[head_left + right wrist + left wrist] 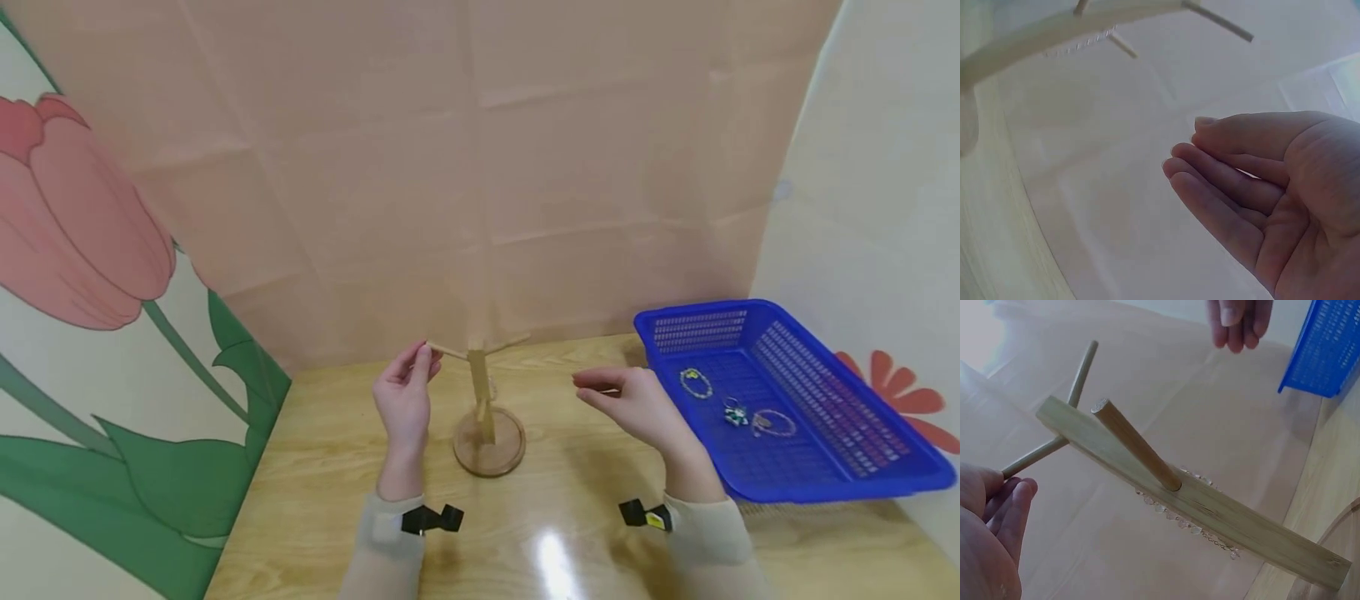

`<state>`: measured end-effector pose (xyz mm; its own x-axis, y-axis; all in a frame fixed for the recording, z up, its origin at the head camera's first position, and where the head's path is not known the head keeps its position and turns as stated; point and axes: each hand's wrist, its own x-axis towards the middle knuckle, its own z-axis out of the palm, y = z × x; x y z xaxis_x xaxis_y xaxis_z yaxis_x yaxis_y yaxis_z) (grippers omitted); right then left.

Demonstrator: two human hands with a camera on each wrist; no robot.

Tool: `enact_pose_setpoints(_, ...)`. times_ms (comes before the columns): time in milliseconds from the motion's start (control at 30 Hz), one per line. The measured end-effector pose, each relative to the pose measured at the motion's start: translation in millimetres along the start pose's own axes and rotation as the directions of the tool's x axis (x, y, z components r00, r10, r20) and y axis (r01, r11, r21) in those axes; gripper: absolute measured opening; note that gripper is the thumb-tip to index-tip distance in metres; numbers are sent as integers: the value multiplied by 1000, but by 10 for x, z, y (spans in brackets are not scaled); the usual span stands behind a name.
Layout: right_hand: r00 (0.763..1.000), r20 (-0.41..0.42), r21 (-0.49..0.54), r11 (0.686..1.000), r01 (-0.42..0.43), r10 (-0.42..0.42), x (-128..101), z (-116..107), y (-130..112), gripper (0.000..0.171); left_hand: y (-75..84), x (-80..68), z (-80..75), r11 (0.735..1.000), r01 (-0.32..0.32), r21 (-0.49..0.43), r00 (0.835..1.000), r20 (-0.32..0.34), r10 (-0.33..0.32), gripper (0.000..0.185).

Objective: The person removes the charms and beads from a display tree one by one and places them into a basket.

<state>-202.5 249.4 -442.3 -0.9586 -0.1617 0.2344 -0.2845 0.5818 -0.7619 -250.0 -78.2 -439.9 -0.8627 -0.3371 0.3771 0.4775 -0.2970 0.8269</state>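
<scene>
A wooden jewelry stand (480, 379) with a round base (468, 458) and several pegs stands on the table. My left hand (405, 396) pinches the tip of its upper left peg (1035, 457) between thumb and fingers. A clear beaded bracelet (1196, 530) hangs on the stand behind the post (1229, 519). To the right of the stand, my right hand (637, 408) is in the air with its fingers loosely bent and thumb close to them. Nothing shows between those fingers (1222, 178) in the right wrist view.
A blue plastic basket (832, 490) stands at the right of the wooden table (330, 467). Inside lie a yellowish bracelet (696, 383), a green beaded piece (735, 414) and a pale bracelet (776, 423). A pinkish cloth (480, 167) hangs behind.
</scene>
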Motion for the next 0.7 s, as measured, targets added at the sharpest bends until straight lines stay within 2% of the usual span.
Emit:
enact_pose_setpoints(167, 1000, 5, 82, 997, -1, 1, 8, 161, -68, 27, -9, 9, 9, 1000, 0, -28, 1000, -22, -1, 17)
enact_pose_setpoints(367, 1000, 3, 180, 984, -6, 5, 65, 312, -181, 28, -32, 51, 38, 999, 7, -49, 1000, -17, -8, 16)
enact_pose_setpoints(533, 1000, 18, 214, 977, 12, -17, 116, 431, -272, 28, -55, 107, 53, 999, 24, -39, 999, -22, -25, 17)
enact_pose_setpoints(700, 999, 39, 199, 980, 18, -26, 131, 513, -286, 27, -68, 149, 73, 998, 36, -46, 999, -15, -37, 25)
